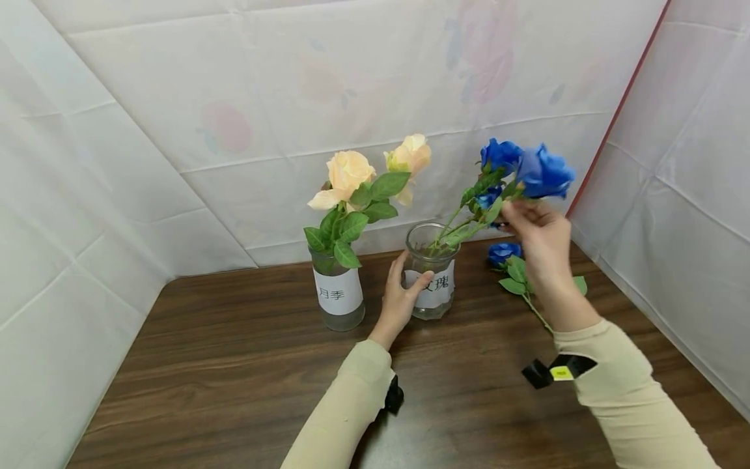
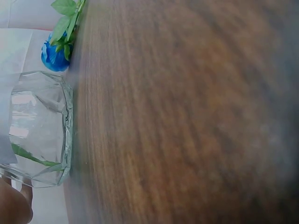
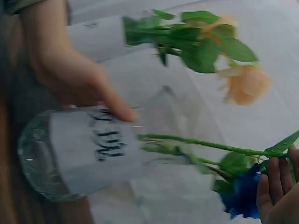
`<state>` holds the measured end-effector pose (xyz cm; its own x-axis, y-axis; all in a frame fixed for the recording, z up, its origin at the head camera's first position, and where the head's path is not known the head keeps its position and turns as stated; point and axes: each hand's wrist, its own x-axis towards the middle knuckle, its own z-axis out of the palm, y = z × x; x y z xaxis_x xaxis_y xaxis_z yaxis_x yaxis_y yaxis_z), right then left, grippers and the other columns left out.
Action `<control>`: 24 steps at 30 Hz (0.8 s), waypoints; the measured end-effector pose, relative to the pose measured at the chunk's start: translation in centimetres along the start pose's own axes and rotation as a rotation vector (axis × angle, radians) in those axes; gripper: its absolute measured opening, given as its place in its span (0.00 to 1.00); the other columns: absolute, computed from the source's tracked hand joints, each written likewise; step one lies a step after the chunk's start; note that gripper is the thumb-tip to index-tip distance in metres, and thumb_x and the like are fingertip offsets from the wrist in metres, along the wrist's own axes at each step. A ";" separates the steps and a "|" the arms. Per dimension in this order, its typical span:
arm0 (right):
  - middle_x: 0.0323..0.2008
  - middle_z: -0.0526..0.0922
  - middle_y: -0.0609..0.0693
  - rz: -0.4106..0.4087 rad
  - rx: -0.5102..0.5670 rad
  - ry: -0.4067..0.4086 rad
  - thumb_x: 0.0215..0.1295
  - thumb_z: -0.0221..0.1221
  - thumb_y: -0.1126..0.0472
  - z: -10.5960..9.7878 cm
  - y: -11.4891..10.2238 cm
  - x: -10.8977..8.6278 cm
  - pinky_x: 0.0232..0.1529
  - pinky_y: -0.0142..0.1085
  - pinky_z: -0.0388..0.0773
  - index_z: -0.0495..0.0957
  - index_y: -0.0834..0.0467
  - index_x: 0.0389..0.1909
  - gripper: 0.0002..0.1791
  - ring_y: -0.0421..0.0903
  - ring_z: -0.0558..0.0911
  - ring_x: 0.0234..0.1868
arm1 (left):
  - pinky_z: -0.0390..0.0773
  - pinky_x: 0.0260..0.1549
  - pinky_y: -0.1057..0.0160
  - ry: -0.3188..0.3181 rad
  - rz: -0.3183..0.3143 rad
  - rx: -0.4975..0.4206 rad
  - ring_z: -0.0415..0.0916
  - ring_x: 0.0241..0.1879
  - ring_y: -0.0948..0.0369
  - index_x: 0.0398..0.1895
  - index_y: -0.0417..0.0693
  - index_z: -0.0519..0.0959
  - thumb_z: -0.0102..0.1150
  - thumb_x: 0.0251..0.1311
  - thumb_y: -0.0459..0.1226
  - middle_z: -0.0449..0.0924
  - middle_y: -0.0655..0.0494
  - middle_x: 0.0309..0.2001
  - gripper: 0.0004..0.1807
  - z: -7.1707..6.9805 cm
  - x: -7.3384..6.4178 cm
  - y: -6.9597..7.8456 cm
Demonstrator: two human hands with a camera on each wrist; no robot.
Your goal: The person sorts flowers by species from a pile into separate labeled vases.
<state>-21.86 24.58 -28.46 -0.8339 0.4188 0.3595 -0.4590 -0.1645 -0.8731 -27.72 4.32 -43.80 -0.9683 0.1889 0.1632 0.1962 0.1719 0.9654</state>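
My left hand grips the side of a clear glass vase with a white paper label, thumb across the front. Above and right of its rim, my right hand pinches the green stem of a blue rose close under the bloom. That stem slants down into the vase mouth. Another blue rose leans out of the same vase just behind it. In the left wrist view the vase's faceted base stands on the wood, with a green stem end inside.
A second labelled vase to the left holds peach roses with green leaves. One more blue rose lies on the brown wooden table at the right, partly behind the right forearm. White cloth hangs behind the table.
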 end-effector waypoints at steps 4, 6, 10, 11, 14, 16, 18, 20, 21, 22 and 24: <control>0.27 0.86 0.41 -0.016 -0.244 -0.049 0.64 0.66 0.61 0.4 2.5 -1.0 0.37 0.31 0.80 0.85 0.58 0.35 0.04 0.39 0.85 0.31 | 0.52 0.68 0.39 -0.002 0.004 0.001 0.47 0.75 0.50 0.78 0.65 0.55 0.57 0.58 0.68 0.46 0.54 0.78 0.47 0.1 0.0 -0.1; 0.27 0.86 0.39 -0.001 -0.315 -0.066 0.65 0.67 0.58 0.6 3.5 -1.2 0.37 0.31 0.80 0.85 0.59 0.38 0.08 0.39 0.84 0.31 | 0.52 0.68 0.39 -0.003 0.001 -0.002 0.46 0.75 0.50 0.78 0.65 0.55 0.57 0.58 0.68 0.45 0.54 0.78 0.47 0.1 0.0 0.0; 0.28 0.86 0.40 0.057 -0.371 -0.080 0.64 0.67 0.55 0.7 5.0 -1.3 0.36 0.30 0.80 0.84 0.64 0.43 0.16 0.38 0.85 0.32 | 0.52 0.68 0.39 -0.008 0.005 -0.011 0.46 0.76 0.51 0.78 0.65 0.54 0.58 0.59 0.66 0.46 0.54 0.78 0.47 0.0 0.0 0.1; 0.29 0.86 0.40 0.072 -0.374 -0.080 0.64 0.67 0.54 0.7 5.2 -1.3 0.36 0.30 0.80 0.83 0.65 0.45 0.18 0.37 0.85 0.33 | 0.52 0.68 0.39 -0.009 0.006 -0.013 0.45 0.76 0.51 0.78 0.65 0.54 0.58 0.59 0.66 0.46 0.54 0.78 0.46 0.1 0.0 0.0; 0.32 0.87 0.42 0.097 -0.392 -0.086 0.65 0.66 0.53 0.5 5.6 -1.5 0.38 0.30 0.81 0.82 0.66 0.48 0.20 0.38 0.85 0.35 | 0.51 0.69 0.39 -0.011 0.010 -0.013 0.45 0.76 0.51 0.78 0.66 0.55 0.58 0.59 0.66 0.45 0.54 0.78 0.46 0.1 0.0 0.0; 0.33 0.87 0.42 0.102 -0.400 -0.103 0.66 0.65 0.53 0.0 5.6 -1.6 0.38 0.30 0.81 0.82 0.66 0.49 0.20 0.39 0.85 0.36 | 0.51 0.68 0.39 -0.011 0.009 -0.011 0.45 0.76 0.51 0.78 0.66 0.55 0.58 0.59 0.66 0.46 0.55 0.78 0.46 0.1 0.0 0.0; 0.32 0.87 0.41 0.097 -0.406 -0.125 0.66 0.65 0.54 -0.8 5.5 -1.8 0.38 0.30 0.81 0.81 0.67 0.49 0.20 0.40 0.86 0.36 | 0.51 0.68 0.39 -0.010 0.005 -0.009 0.46 0.76 0.51 0.78 0.67 0.55 0.58 0.59 0.66 0.46 0.55 0.78 0.46 0.1 0.0 0.0; 0.32 0.87 0.40 0.079 -0.425 -0.154 0.67 0.65 0.55 -1.8 5.4 -2.0 0.37 0.29 0.81 0.81 0.68 0.48 0.19 0.39 0.85 0.35 | 0.52 0.68 0.38 -0.008 0.004 -0.009 0.46 0.76 0.51 0.77 0.67 0.55 0.58 0.59 0.66 0.46 0.56 0.78 0.46 0.1 0.0 -0.1; 0.32 0.86 0.39 0.071 -0.435 -0.169 0.67 0.65 0.55 -2.3 5.3 -2.0 0.37 0.29 0.81 0.81 0.68 0.49 0.19 0.38 0.85 0.35 | 0.52 0.68 0.38 -0.007 0.005 -0.009 0.46 0.76 0.51 0.77 0.67 0.55 0.58 0.59 0.66 0.47 0.56 0.78 0.46 0.1 -0.1 -0.1; 0.33 0.86 0.38 0.068 -0.448 -0.181 0.67 0.65 0.56 -3.0 5.2 -2.1 0.37 0.29 0.81 0.81 0.67 0.48 0.19 0.38 0.85 0.35 | 0.52 0.68 0.38 -0.006 0.004 -0.010 0.46 0.76 0.51 0.77 0.67 0.54 0.58 0.59 0.66 0.47 0.56 0.78 0.46 0.1 -0.1 0.0; 0.33 0.86 0.37 0.074 -0.475 -0.197 0.67 0.65 0.56 -4.3 5.1 -2.1 0.37 0.28 0.80 0.83 0.63 0.48 0.16 0.36 0.84 0.35 | 0.51 0.68 0.37 -0.006 0.003 -0.013 0.46 0.76 0.50 0.77 0.67 0.54 0.57 0.59 0.66 0.46 0.56 0.78 0.46 0.1 -0.1 -0.1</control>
<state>-21.09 26.68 -35.08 -0.9218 0.2373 0.3066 -0.2452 0.2558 -0.9351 -27.65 4.34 -43.89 -0.9669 0.1949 0.1647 0.1968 0.1590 0.9675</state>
